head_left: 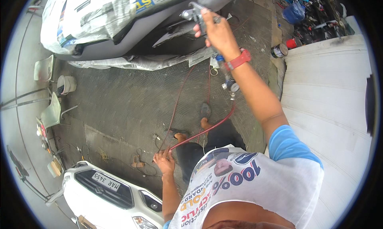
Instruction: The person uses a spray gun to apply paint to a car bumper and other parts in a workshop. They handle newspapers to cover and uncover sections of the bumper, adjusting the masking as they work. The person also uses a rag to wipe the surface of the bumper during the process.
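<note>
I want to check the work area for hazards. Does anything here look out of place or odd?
The red air hose trails loosely across the floor past the person's feet, from the left hand up to the spray gun in the right hand. It could trip someone.

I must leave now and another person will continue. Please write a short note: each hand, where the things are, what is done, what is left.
Right hand: raised, gripping the spray gun, aimed at the grey car panel.
Left hand: low, holding the red air hose away from the body.
Newspaper masking covers the car's upper part; more paper lies under the panel.
Done: masking is on, and the panel looks grey.
Left: I cannot tell how much of the panel is still unsprayed.
</note>
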The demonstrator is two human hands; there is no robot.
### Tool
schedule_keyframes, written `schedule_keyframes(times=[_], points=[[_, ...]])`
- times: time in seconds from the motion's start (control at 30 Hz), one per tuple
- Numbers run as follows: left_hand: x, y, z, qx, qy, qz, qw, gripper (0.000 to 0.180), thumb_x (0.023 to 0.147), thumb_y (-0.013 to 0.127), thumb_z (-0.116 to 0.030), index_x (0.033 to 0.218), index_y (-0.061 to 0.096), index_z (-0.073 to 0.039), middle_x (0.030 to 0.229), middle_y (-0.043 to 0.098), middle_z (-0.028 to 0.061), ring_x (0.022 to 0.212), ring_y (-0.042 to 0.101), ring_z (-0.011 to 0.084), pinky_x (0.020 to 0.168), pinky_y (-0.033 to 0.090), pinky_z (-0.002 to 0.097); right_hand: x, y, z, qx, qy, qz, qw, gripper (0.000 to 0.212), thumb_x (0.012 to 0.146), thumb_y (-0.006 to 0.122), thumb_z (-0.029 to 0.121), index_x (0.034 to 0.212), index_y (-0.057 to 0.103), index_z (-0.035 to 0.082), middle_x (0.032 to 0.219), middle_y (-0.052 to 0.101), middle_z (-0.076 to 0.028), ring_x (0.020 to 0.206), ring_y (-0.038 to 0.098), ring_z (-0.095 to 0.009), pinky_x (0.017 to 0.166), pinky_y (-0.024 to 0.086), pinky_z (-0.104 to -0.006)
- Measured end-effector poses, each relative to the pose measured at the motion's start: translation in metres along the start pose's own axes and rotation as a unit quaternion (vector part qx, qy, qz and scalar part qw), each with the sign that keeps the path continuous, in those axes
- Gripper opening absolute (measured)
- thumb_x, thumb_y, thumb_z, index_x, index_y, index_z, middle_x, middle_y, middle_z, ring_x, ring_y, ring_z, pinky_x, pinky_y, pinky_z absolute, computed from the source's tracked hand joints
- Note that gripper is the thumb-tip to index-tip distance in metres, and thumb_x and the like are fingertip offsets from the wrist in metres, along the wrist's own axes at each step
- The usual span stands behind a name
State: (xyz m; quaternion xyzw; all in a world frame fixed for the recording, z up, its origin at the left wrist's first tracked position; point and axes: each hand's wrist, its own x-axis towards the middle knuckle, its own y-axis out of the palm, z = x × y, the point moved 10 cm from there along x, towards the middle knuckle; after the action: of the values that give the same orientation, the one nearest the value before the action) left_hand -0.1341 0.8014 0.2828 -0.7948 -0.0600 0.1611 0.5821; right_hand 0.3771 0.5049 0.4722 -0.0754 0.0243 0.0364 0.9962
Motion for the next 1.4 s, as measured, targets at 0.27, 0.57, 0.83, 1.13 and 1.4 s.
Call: schedule_keyframes(times=[0.27,0.57,0.83,1.13,1.4], points=[[-0.028,-0.016,0.034,-0.013,-0.047,0.009,0.999,0.031,0.105,0.068,-0.028,0.133,0.079,-0.020,0.105,0.074,0.0127,0.109,0.066,0.0327,0.116,0.038,0.0534,-0.014,0.065,-0.007,0.069,0.057,0.088,0.992,0.067,0.113,0.044,0.063,0.133,0.069,0.003,0.096,0.080,-0.011,0.082,0.078,-0.016,0.046,0.047,-0.0253],[0.001,-0.046,0.049,-0.076,-0.012,-0.036,0.996,0.031,0.104,0.068,-0.027,0.131,0.080,-0.017,0.110,0.075,0.0153,0.112,0.066,0.0358,0.116,0.039,0.0558,-0.025,-0.084,-0.015,-0.128,0.051,-0.199,0.970,0.062,0.115,0.044,0.053,0.147,0.064,0.004,0.104,0.082,-0.013,0.084,0.081,-0.018,0.047,0.058,-0.0288],[0.013,-0.106,0.265,-0.025,-0.068,-0.101,0.992,0.032,0.106,0.066,-0.026,0.133,0.076,-0.012,0.130,0.072,0.0184,0.125,0.064,0.0394,0.120,0.038,0.0578,-0.106,0.102,-0.005,0.052,0.067,-0.108,0.991,0.063,0.115,0.040,0.059,0.142,0.059,0.006,0.113,0.078,-0.013,0.092,0.079,-0.023,0.053,0.057,-0.0331],[0.050,-0.302,0.334,-0.287,-0.093,-0.208,0.931,0.057,0.106,0.067,-0.040,0.151,0.061,-0.006,0.156,0.058,0.0207,0.147,0.052,0.0406,0.119,0.044,0.0519,-0.236,0.441,0.007,0.196,0.069,-0.086,0.974,0.093,0.109,0.063,0.049,0.174,0.008,0.012,0.148,0.051,-0.015,0.117,0.061,-0.025,0.082,0.065,-0.0462],[0.099,-0.332,0.332,-0.253,0.056,-0.167,0.951,0.061,0.094,0.073,-0.015,0.152,0.058,-0.006,0.148,0.063,0.0236,0.139,0.056,0.0442,0.118,0.043,0.0508,-0.351,0.677,0.067,0.051,0.016,0.149,0.987,0.111,0.109,0.058,0.053,0.168,-0.010,-0.011,0.157,0.040,-0.046,0.147,0.050,-0.051,0.122,0.038,-0.0437]])
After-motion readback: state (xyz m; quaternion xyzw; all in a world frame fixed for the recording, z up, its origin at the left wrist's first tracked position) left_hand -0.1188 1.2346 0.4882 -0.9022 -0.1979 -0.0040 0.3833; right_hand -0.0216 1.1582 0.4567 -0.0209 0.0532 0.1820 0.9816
